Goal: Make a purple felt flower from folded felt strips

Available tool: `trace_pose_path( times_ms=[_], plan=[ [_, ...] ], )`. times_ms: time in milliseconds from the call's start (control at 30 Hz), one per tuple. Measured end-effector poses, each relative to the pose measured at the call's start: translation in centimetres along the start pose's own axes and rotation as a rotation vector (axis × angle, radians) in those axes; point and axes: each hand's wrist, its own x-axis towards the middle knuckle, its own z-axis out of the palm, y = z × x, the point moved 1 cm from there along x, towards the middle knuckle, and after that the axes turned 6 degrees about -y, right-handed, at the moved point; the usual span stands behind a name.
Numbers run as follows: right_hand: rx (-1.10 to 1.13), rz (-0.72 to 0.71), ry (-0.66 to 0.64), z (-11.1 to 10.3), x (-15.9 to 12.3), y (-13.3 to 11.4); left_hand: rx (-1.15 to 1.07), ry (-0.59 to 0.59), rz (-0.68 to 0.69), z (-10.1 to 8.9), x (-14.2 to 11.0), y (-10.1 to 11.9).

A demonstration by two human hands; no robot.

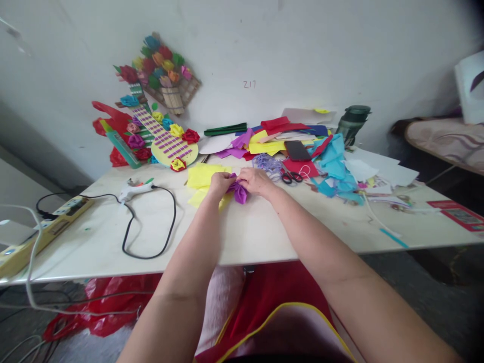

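Both of my hands meet over the middle of the table (113,242) around a small purple paper flower (239,192). My left hand (220,183) pinches its left side, fingers closed. My right hand (257,180) grips its top and right side, fingers curled. The flower rests just above yellow paper sheets (202,176) lying flat on the table.
A glue gun (133,190) with a black cord lies at the left, beside a yellow power strip (45,228). A paper guitar with flowers (166,143) leans on the wall. Scissors (291,177), a phone (297,150), coloured paper scraps and a green bottle (351,123) crowd the back right.
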Motion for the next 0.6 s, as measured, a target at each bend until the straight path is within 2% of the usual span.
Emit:
trace_pose_path(
  times_ms=[100,233,433,600],
  plan=[
    [0.002,0.025,0.005,0.1,0.1,0.0,0.019,-0.014,0.012,0.1,0.3,-0.3],
    [0.018,0.023,0.046,0.2,0.1,-0.1,-0.064,-0.048,-0.005,0.0,0.2,-0.3],
    [-0.032,-0.077,0.06,0.0,0.0,-0.3,-0.116,-0.104,0.01,-0.7,-0.1,-0.2],
    [-0.076,-0.148,0.022,-0.3,-0.1,-0.8,-0.136,-0.157,-0.01,-1.3,0.1,-0.6]
  ],
)
